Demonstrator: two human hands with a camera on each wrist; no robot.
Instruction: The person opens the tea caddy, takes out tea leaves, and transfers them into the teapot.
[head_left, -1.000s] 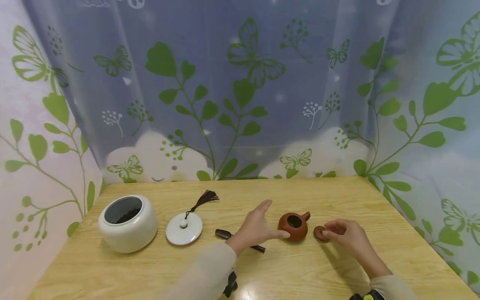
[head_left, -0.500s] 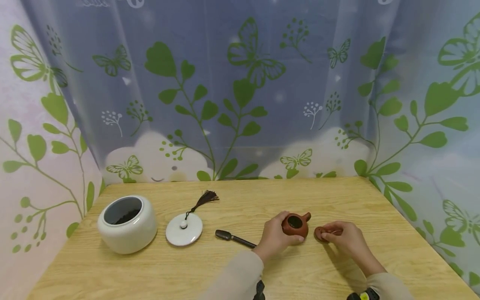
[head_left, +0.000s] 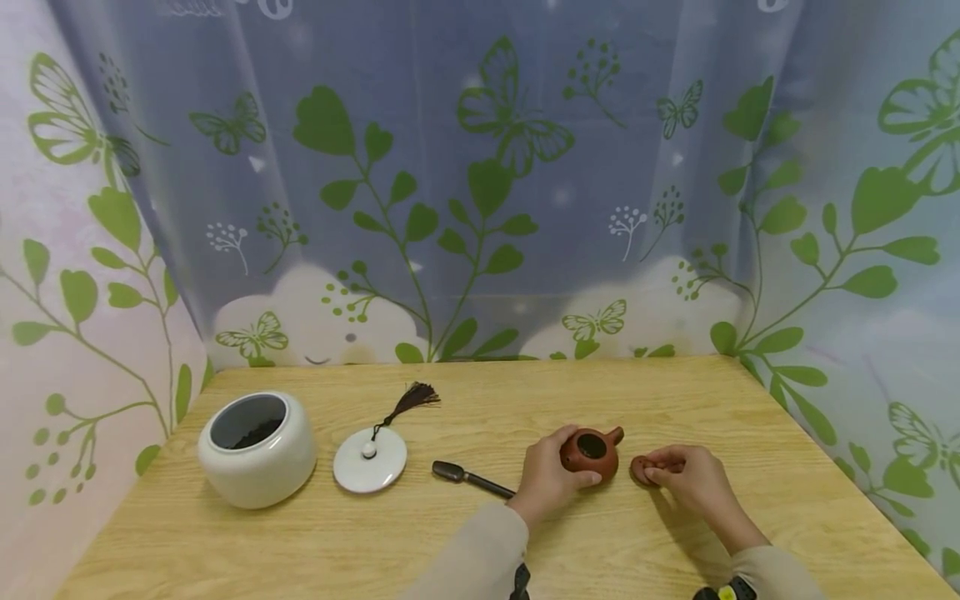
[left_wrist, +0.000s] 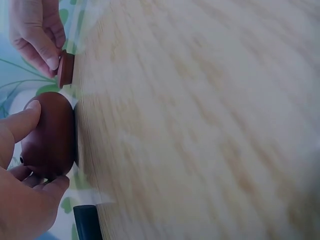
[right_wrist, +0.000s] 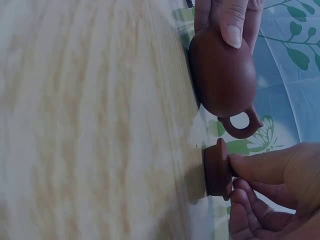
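Observation:
A small reddish-brown clay teapot (head_left: 602, 468) stands without its lid on the wooden table, its dark round opening facing up. My left hand (head_left: 549, 477) grips its body from the left, thumb on the near side and fingers around the far side. In the right wrist view the teapot's loop handle (right_wrist: 242, 127) points toward my right hand (right_wrist: 277, 187). That hand pinches the teapot lid (right_wrist: 217, 170) by its knob, low at the tabletop and just right of the pot. In the left wrist view the lid (left_wrist: 65, 69) appears beyond the teapot (left_wrist: 50, 135).
A white jar (head_left: 258, 475) with dark contents stands at the left of the table (head_left: 345, 550). Beside it lies its white lid (head_left: 367, 475) with a dark tassel (head_left: 412, 398). A black tea scoop (head_left: 472, 477) lies between that lid and my left hand. A patterned curtain (head_left: 420, 167) hangs behind.
My left hand has moved right, from open beside the teapot to gripping its body, uncovering more of the scoop. My right hand keeps its pinch on the teapot lid, almost in place.

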